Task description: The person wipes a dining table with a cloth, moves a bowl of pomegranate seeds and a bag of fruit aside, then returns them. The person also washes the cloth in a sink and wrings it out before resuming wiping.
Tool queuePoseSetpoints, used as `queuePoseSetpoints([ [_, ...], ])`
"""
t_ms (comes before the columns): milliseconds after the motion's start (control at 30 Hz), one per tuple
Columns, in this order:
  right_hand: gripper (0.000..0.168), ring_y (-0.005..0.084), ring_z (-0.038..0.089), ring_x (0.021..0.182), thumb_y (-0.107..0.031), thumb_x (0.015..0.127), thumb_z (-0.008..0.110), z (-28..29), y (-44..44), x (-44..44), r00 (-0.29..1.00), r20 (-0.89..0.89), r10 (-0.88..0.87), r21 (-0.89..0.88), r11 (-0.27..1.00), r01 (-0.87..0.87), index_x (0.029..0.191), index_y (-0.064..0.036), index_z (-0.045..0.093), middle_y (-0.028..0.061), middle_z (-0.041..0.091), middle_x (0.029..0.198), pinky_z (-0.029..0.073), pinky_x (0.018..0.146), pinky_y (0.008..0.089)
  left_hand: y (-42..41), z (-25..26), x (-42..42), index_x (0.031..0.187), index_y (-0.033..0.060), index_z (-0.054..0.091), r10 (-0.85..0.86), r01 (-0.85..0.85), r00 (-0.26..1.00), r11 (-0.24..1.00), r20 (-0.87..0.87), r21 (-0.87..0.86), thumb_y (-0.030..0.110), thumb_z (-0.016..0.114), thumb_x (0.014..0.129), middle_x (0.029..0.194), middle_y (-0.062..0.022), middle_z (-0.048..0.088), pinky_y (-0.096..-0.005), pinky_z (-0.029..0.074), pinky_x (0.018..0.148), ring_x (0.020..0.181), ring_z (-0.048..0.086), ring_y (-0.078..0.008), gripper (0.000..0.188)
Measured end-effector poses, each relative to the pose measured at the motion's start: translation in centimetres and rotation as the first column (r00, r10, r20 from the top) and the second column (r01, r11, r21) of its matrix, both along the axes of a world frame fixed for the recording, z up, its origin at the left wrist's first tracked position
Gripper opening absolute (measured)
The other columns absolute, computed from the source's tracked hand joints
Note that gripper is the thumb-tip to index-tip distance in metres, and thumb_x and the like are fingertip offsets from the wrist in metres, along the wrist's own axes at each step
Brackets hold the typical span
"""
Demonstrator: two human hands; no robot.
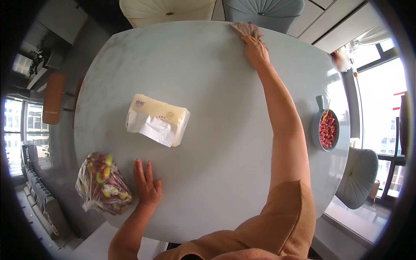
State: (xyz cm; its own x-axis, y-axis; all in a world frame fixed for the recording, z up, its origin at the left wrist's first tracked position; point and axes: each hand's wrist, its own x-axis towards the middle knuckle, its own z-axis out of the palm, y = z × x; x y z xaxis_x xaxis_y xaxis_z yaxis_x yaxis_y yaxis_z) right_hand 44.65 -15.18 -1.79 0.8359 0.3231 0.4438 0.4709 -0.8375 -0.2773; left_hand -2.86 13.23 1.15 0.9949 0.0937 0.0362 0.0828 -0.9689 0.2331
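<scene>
My right hand [256, 52] reaches to the far edge of the grey table [208, 182] and presses on a crumpled brownish cloth [248, 31], with the fingers on its near side. My left hand [148, 188] lies on the tabletop at the lower left, fingers spread, holding nothing. Just left of it sits a clear plastic bag [104, 185] with red, yellow and green items inside. Beyond that hand lies a cream soft pack of tissues [162, 112], tilted, one white tissue hanging out over its near side.
At the right side of the table stands a grey-blue handled bowl [314, 130] of red pieces, with a yellow utensil in it. A cream chair [169, 13] and a grey chair [263, 16] stand at the far edge; another grey chair [357, 178] is at the right.
</scene>
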Motion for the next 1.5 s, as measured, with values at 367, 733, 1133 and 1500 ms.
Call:
queuePoseSetpoints([
  [367, 0.026, 0.0299, 0.043, 0.110, -0.022, 0.084, 0.040, -1.1, -2.3, 4.1, 0.950, 0.060, -0.305, -0.004, 0.952, 0.306, 0.106, -0.012, 0.051, 0.0090, 0.049, 0.117, 0.035, 0.090, 0.0453, 0.0, -0.3, 0.5, 0.128, -0.0002, 0.032, -0.021, 0.020, 0.999, 1.000, 0.029, 0.018, 0.029, 0.031, 0.088, 0.136, -0.0244, 0.018, -0.0520, 0.022, 0.100, 0.123, 0.022, -0.0433, 0.050],
  [733, 0.034, 0.0293, 0.041, 0.116, -0.022, 0.084, 0.040, 1.3, -0.2, 0.5, 0.956, 0.245, -0.160, -0.030, 0.985, 0.173, 0.115, -0.018, 0.052, 0.0039, 0.046, 0.125, 0.027, 0.100, 0.0407, -0.6, 0.2, 0.1, 0.128, -0.0006, 0.031, 0.047, -0.046, 0.998, 0.998, -0.050, 0.030, 0.020, 0.043, 0.080, 0.136, -0.0248, 0.018, -0.0508, 0.021, 0.101, 0.124, 0.021, -0.0426, 0.054],
  [1133, 0.023, 0.0230, 0.054, 0.102, -0.014, 0.086, 0.044, 0.7, 4.7, -18.5, 0.900, -0.312, 0.305, 0.293, 0.932, -0.214, 0.099, -0.017, 0.062, 0.0040, 0.057, 0.112, 0.042, 0.087, 0.0322, -0.4, -0.1, 0.1, 0.132, 0.0006, 0.023, -0.006, 0.009, 0.991, 1.000, 0.130, -0.026, 0.018, 0.057, 0.076, 0.136, -0.0241, 0.016, -0.0474, 0.021, 0.102, 0.125, 0.019, -0.0413, 0.068],
  [1500, 0.028, 0.0229, 0.051, 0.107, 0.008, 0.072, 0.048, 3.0, -0.2, -48.7, 0.845, -0.367, 0.388, 0.453, 0.868, -0.202, 0.091, -0.008, 0.060, 0.0052, 0.061, 0.099, 0.036, 0.096, 0.0370, -3.0, 5.2, 7.9, 0.136, 0.0097, 0.015, -0.109, 0.123, 0.910, 0.992, 0.400, -0.009, 0.019, 0.062, 0.068, 0.140, -0.0178, 0.013, -0.0524, 0.017, 0.102, 0.129, 0.013, -0.0365, 0.083],
])
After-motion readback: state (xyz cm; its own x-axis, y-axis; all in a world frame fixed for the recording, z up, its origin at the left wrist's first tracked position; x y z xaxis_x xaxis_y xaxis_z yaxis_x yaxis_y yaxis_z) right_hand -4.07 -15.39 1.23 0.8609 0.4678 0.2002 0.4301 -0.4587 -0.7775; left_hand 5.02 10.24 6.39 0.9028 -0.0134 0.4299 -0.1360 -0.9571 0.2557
